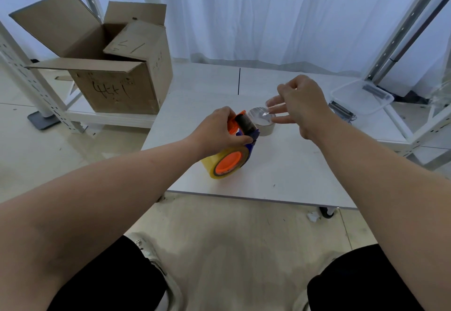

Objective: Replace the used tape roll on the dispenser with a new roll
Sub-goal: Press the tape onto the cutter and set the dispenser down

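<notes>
An orange and blue tape dispenser stands on the white table, with a full yellowish tape roll mounted on its orange hub. My left hand grips the dispenser from the top. My right hand hovers just right of the dispenser's black roller, thumb and forefinger pinched on a strip of clear tape pulled from the roll. Behind the dispenser lies a nearly bare cardboard tape core, partly hidden by it.
An open cardboard box sits on a low shelf at the left. A clear plastic tray and a dark metal part lie at the table's right. White metal racking stands on both sides, and a curtain hangs behind.
</notes>
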Available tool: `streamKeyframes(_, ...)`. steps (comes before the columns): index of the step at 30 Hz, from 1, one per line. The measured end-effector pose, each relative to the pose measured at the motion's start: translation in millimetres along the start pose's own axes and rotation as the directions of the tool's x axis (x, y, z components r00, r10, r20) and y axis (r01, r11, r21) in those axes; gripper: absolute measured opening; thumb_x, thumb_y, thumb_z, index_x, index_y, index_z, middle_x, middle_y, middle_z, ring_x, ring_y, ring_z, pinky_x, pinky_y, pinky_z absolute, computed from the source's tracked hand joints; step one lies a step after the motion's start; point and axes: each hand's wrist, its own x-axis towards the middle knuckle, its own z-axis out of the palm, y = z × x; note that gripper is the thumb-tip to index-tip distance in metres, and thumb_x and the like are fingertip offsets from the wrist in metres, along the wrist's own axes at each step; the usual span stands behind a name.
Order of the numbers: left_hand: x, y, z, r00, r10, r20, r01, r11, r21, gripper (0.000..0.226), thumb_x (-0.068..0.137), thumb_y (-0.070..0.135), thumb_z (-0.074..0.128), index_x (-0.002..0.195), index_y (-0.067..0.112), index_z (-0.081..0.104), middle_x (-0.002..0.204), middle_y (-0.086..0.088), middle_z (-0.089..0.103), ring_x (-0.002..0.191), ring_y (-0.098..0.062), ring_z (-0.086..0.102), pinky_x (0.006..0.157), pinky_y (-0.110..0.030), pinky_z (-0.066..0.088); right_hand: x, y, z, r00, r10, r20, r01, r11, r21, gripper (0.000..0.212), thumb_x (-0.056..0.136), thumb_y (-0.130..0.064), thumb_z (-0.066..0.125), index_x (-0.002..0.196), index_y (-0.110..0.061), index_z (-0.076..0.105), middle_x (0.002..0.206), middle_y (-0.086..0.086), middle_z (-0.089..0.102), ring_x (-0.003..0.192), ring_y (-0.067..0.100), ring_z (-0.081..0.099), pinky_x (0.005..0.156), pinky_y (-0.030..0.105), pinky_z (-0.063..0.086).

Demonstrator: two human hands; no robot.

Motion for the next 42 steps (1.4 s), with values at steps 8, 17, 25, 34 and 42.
streamKeyframes(8, -2.2, 7.7, -5.9, 0.995, 0.061, 0.084, -0.063, 0.997, 0.034, 0.076, 0.074, 0.047, 0.072, 0.134, 0.016, 0.038, 0.127, -0.003, 0.047, 0.1, -0.014, 0.043, 0.079, -0.024, 0.037, 5.4, 4.7, -8.8, 0.999, -0.05, -0.007, 0.05, 0.999, -0.02, 0.008, 0.092, -0.011, 0.053, 0.09, -0.004, 0.056, 0.074, 0.007, 0.066, 0.069, 0.018, 0.064, 0.062, 0.03, 0.059)
streamKeyframes(17, 3.8, 13.3, -5.6, 0.995, 0.021, 0.096, -0.023, 1.0, 0.014, 0.071, 0.073, 0.046, 0.073, 0.129, 0.018, 0.038, 0.116, 0.001, 0.045, 0.095, -0.017, 0.048, 0.07, -0.023, 0.041, 6.4, -0.1, 3.1, 0.986, -0.139, -0.094, 0.138, 0.99, -0.014, 0.008, 0.092, -0.013, 0.049, 0.088, -0.008, 0.052, 0.076, 0.006, 0.062, 0.063, 0.014, 0.06, 0.054, 0.026, 0.055)
streamKeyframes(25, 2.0, 14.1, -5.7, 0.996, 0.015, 0.084, -0.019, 0.999, 0.043, 0.069, 0.072, 0.043, 0.075, 0.125, 0.018, 0.039, 0.109, 0.004, 0.044, 0.092, -0.017, 0.05, 0.064, -0.02, 0.041, -3.7, -11.6, 14.5, 0.957, -0.262, -0.123, 0.257, 0.965, -0.053, 0.012, 0.093, -0.012, 0.047, 0.081, -0.009, 0.048, 0.082, 0.011, 0.058, 0.065, 0.018, 0.065, 0.054, 0.029, 0.059)
streamKeyframes(34, -1.2, 15.2, -3.9, 0.997, 0.036, 0.068, -0.037, 0.999, 0.006, 0.067, 0.071, 0.044, 0.076, 0.122, 0.018, 0.04, 0.108, 0.003, 0.043, 0.09, -0.018, 0.048, 0.059, -0.016, 0.036, -9.2, -14.8, 7.5, 0.945, -0.289, -0.156, 0.286, 0.957, -0.041, 0.01, 0.092, -0.01, 0.049, 0.083, -0.005, 0.051, 0.076, 0.012, 0.056, 0.058, 0.018, 0.063, 0.059, 0.036, 0.06)
streamKeyframes(42, -6.2, 3.0, -10.8, 0.998, 0.005, 0.062, -0.004, 1.0, -0.014, 0.066, 0.072, 0.045, 0.074, 0.122, 0.018, 0.041, 0.109, 0.001, 0.049, 0.091, -0.018, 0.051, 0.062, -0.016, 0.042, -1.6, -18.1, -9.2, 0.956, -0.24, -0.171, 0.258, 0.962, 0.092, 0.009, 0.094, -0.011, 0.048, 0.087, -0.007, 0.049, 0.072, 0.007, 0.054, 0.053, 0.017, 0.063, 0.055, 0.032, 0.06)
